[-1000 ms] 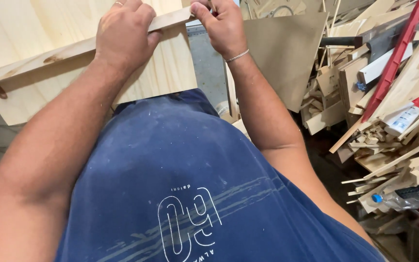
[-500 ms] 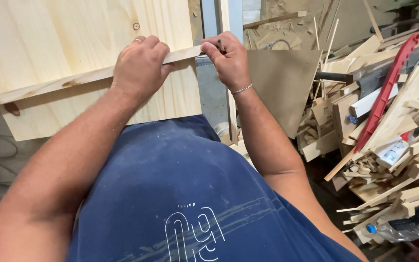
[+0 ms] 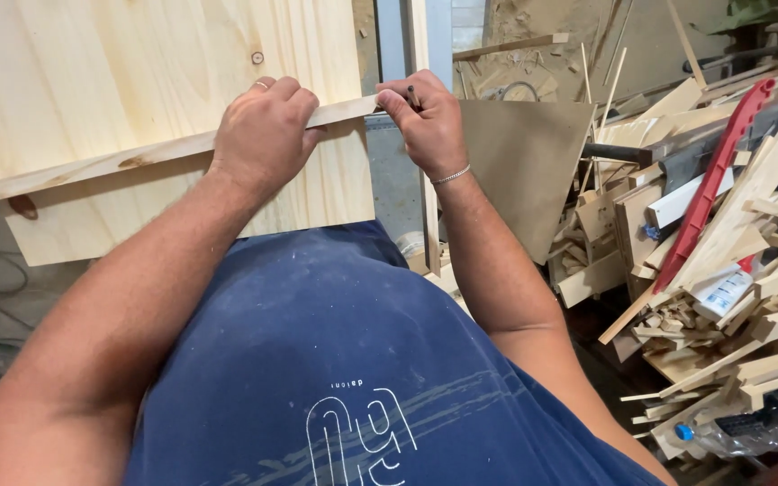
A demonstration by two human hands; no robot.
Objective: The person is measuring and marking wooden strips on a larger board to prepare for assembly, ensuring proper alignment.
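wood strip (image 3: 128,162): long, pale, thin, laid slantwise across the panel
pine panel (image 3: 110,72): broad, pale, knotted, flat beneath the strip
pencil (image 3: 413,95): dark, at the strip's right end

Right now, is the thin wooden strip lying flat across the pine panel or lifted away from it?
Lying flat. The wooden strip rests across the pine panel, pressed by the left hand; the right hand pinches a pencil at its end.

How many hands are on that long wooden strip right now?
2. The left hand grips the wooden strip over the pale board; the right hand pinches the strip's right end, holding a dark pencil-like tool.
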